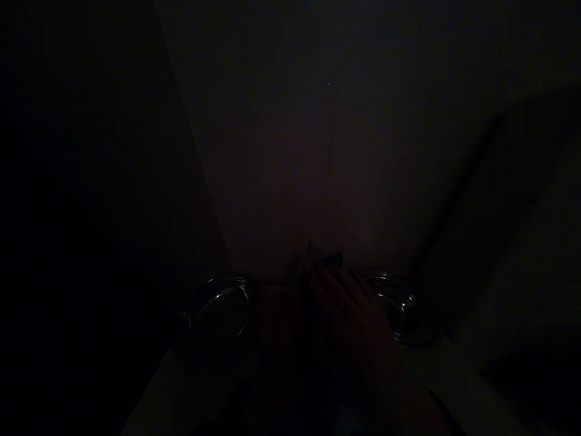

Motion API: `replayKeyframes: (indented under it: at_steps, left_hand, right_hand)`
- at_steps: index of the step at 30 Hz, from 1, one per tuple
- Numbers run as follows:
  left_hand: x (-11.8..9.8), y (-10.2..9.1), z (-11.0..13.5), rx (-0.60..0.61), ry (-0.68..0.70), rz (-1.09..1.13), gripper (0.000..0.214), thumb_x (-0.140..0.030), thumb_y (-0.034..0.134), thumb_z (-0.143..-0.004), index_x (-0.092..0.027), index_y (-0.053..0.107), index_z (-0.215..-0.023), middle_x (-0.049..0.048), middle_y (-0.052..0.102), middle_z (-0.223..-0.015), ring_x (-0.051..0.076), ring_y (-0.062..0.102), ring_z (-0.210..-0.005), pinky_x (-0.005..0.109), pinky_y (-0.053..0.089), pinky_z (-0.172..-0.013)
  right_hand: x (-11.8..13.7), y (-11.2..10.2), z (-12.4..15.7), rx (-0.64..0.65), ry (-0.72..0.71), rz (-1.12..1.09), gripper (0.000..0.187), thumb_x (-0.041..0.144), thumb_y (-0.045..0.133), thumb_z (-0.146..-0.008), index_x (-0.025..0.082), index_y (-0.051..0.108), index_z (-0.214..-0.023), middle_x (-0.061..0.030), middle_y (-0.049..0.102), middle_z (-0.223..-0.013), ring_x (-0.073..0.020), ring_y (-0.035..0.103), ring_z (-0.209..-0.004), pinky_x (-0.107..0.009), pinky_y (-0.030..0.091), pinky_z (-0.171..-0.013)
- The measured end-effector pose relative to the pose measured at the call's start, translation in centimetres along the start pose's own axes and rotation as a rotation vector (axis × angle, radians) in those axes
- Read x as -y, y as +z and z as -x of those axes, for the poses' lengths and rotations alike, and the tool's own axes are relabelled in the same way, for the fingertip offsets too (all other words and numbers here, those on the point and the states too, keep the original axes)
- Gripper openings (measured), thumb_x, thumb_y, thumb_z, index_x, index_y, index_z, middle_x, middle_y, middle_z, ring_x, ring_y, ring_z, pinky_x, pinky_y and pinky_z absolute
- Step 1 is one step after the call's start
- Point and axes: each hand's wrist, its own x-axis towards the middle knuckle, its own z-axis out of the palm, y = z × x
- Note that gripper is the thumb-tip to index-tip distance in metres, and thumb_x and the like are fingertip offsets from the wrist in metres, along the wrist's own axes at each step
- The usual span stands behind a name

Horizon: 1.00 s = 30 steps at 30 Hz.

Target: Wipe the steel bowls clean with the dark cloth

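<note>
The view is very dark, so little detail shows. My right hand (356, 309) reaches in from the lower right, its long fingers pressed together over a small dark thing with pointed edges (334, 259). That thing may be cloth or something stiff; I cannot tell. Left of it, a faint reddish shape looks like my left hand (284, 315), with its fingers lost in the dark. A shiny round-rimmed dish (245, 293) lies on the left of my hands. Another shiny rimmed dish (402, 309) sits beside my right hand, partly covered by it.
A pale surface (458, 375) lies under the dishes. Behind them rises a large flat panel (281, 157), with a darker panel (100, 151) at the left and a slanting dark edge (463, 181) at the right.
</note>
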Motion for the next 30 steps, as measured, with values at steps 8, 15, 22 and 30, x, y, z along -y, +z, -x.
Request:
replayKeyframes:
  at_steps: [8,15,22,30]
  left_hand:
    - [0.4,-0.9,-1.1,-0.026,-0.007,-0.034,0.034,-0.036,0.055,-0.091,-0.018,0.058,-0.120,0.0093,0.060,-0.123,0.020,0.061,-0.103,0.042,0.053,-0.087]
    - [0.7,-0.8,-0.4,0.011,-0.056,-0.095,0.031,-0.036,0.055,-0.091,-0.017,0.060,-0.115,0.0085,0.063,-0.118,0.019,0.063,-0.099,0.040,0.054,-0.086]
    - [1.6,-1.7,-0.5,0.007,-0.134,-0.128,0.025,-0.042,0.065,-0.082,-0.020,0.073,-0.089,0.0047,0.075,-0.088,0.020,0.067,-0.081,0.030,0.055,-0.074]
    - [0.7,-1.2,-1.3,-0.034,-0.069,-0.021,0.031,-0.037,0.056,-0.091,-0.017,0.061,-0.113,0.0088,0.064,-0.116,0.018,0.063,-0.098,0.040,0.054,-0.086]
  right_hand:
    - [1.7,0.9,0.5,-0.048,-0.098,-0.014,0.039,0.016,0.043,-0.093,0.007,0.057,-0.128,-0.0122,0.058,-0.136,-0.0320,0.045,-0.128,-0.053,0.037,-0.102]
    - [-0.2,0.0,-0.1,0.019,0.015,-0.017,0.043,0.019,0.040,-0.093,0.007,0.054,-0.131,-0.0124,0.059,-0.135,-0.0306,0.050,-0.122,-0.050,0.044,-0.097]
    - [-1.3,0.3,-0.3,0.016,0.082,-0.037,0.042,0.019,0.040,-0.093,0.002,0.056,-0.128,-0.0159,0.062,-0.130,-0.0317,0.053,-0.117,-0.051,0.049,-0.093]
    - [1.4,0.5,0.5,-0.036,-0.102,-0.012,0.039,0.015,0.044,-0.092,0.007,0.058,-0.128,-0.0129,0.058,-0.136,-0.0324,0.045,-0.128,-0.053,0.042,-0.101]
